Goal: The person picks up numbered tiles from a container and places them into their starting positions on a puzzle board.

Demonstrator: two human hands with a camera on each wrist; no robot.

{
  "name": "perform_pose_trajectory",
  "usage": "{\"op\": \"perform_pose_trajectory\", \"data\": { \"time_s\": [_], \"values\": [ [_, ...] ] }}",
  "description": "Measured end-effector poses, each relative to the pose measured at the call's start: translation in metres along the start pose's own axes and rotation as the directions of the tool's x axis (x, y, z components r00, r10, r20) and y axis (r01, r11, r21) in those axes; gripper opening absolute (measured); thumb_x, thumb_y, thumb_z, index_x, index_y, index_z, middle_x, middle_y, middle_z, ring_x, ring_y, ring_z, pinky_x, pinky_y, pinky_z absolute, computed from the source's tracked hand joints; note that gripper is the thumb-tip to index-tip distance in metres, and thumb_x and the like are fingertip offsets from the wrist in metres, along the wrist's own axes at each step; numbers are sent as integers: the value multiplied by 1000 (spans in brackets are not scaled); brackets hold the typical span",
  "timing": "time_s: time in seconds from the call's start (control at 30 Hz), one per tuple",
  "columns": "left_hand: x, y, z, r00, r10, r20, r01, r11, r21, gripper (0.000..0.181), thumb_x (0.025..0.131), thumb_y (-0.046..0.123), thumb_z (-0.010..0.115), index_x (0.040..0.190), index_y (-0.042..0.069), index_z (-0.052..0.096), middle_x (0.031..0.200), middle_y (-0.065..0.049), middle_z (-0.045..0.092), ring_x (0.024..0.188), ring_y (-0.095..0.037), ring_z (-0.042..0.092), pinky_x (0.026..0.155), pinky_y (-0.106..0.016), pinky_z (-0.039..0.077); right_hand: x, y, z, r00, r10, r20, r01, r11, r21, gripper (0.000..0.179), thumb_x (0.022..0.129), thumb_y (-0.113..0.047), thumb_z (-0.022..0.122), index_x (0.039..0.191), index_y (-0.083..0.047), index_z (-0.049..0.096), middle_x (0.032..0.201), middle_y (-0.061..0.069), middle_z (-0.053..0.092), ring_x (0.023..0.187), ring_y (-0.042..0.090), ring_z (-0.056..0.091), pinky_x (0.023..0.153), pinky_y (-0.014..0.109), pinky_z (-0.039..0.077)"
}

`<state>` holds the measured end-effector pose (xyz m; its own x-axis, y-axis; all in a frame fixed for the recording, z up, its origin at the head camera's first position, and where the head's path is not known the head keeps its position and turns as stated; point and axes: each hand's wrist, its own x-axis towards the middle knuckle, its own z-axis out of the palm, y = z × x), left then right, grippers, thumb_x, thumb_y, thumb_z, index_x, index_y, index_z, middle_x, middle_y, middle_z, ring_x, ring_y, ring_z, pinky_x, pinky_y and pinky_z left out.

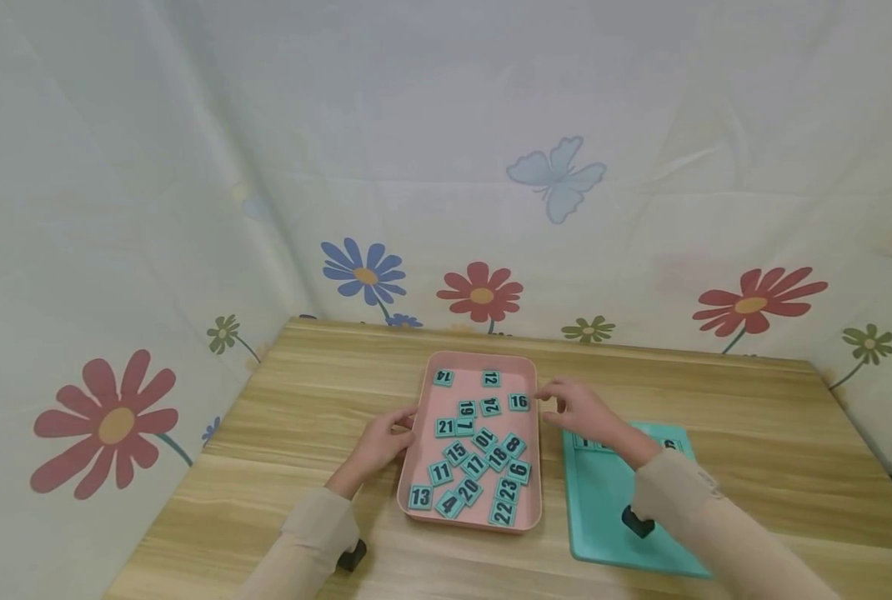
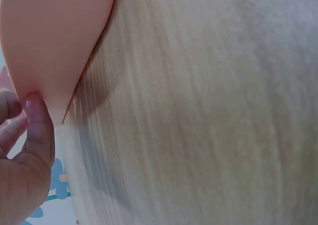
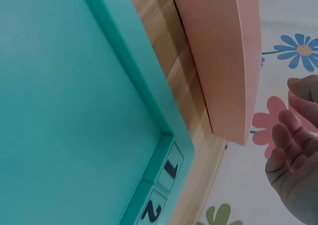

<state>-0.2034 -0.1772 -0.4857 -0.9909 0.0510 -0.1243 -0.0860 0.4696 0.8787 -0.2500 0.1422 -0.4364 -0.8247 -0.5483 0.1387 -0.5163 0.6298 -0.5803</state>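
Observation:
A shallow pink tray (image 1: 431,408) holds several teal number tiles (image 1: 475,465), some overlapping and turned different ways. My left hand (image 1: 378,442) pinches the tray's left rim; in the left wrist view its thumb (image 2: 37,123) presses the outer wall, the other fingers on the rim's far side. Beyond the tray's right rim is my right hand (image 1: 584,411), fingers loosely bent, nearest the tile marked 16 (image 1: 518,402). The right wrist view shows nothing between those fingers. Under the right forearm lies a teal board (image 1: 596,508), with tiles 1 (image 3: 170,168) and 2 (image 3: 151,211) in its top row.
Both things rest on a wood-grain table (image 1: 326,375). A white cloth (image 1: 416,125) printed with flowers and a butterfly hangs behind it and at the left. The right sleeve (image 1: 686,500) covers part of the board.

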Motion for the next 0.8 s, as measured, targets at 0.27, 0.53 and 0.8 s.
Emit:
{"op": "perform_pose_trajectory", "data": {
  "time_s": [0.27,0.53,0.8],
  "values": [
    [1,-2,0,1000,-10,2,10,1000,-9,45,81,2,51,126,3,47,105,-17,54,87,-22,61,65,-26,56,10,-11,15,1000,-10,20,8,996,88,29,80,-12,61,107,-1,61,95,12,59,69,14,46,50,20,43],
    [1,-2,-1,1000,-2,15,2,1000,-14,46,81,2,50,127,2,45,107,-18,53,88,-23,61,65,-25,56,20,-20,31,999,-48,20,45,992,120,29,80,-10,61,107,0,61,98,13,58,66,11,45,53,18,44],
    [0,0,0,1000,-7,11,8,999,-32,46,81,0,51,127,2,46,106,-19,53,86,-23,61,63,-27,56,25,-30,45,992,-118,34,111,981,158,27,81,-11,60,105,2,61,98,16,56,63,12,46,53,17,43]
  ]
}}
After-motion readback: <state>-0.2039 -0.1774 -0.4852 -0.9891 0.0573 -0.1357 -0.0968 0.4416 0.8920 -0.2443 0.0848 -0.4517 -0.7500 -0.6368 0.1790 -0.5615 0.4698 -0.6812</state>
